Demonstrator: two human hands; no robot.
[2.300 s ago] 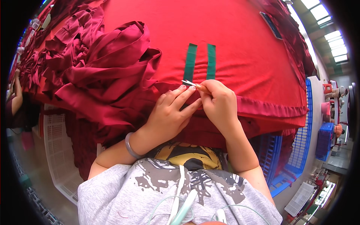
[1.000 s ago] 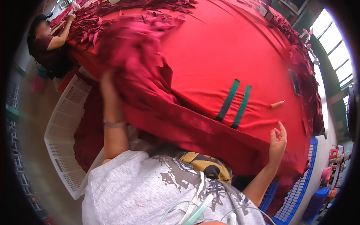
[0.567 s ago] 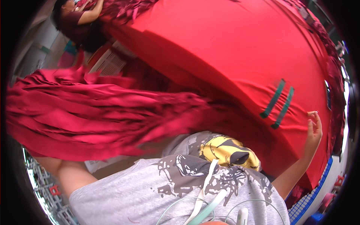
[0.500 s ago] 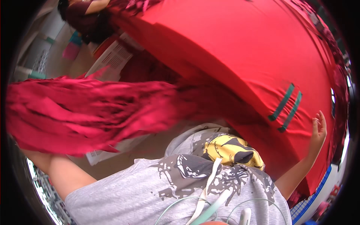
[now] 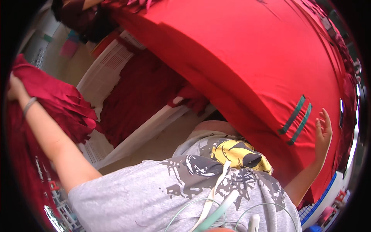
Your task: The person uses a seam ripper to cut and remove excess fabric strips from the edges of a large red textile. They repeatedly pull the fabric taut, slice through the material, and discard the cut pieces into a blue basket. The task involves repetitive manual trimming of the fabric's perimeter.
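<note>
Far out at the left, my left hand is closed on a bundle of dark red fabric, whose frayed-looking end hangs toward the middle. The rest of the bundle drops down along the left rim, and my fingertips are partly hidden. On the right, my right hand is raised with fingers apart and nothing in it. It is in front of a wide bright red cloth, near two dark green strips on that cloth; contact cannot be made out.
Below the cloth's edge, a white printed sack or sheet-lined holder contains more dark red fabric. Another person is at the upper left, near pink and blue items. A blue-edged rack stands at the lower right.
My left hand has swung the dark red fabric away to the left, uncovering the white holder and the fabric in it. My right hand stays open in nearly the same place.
</note>
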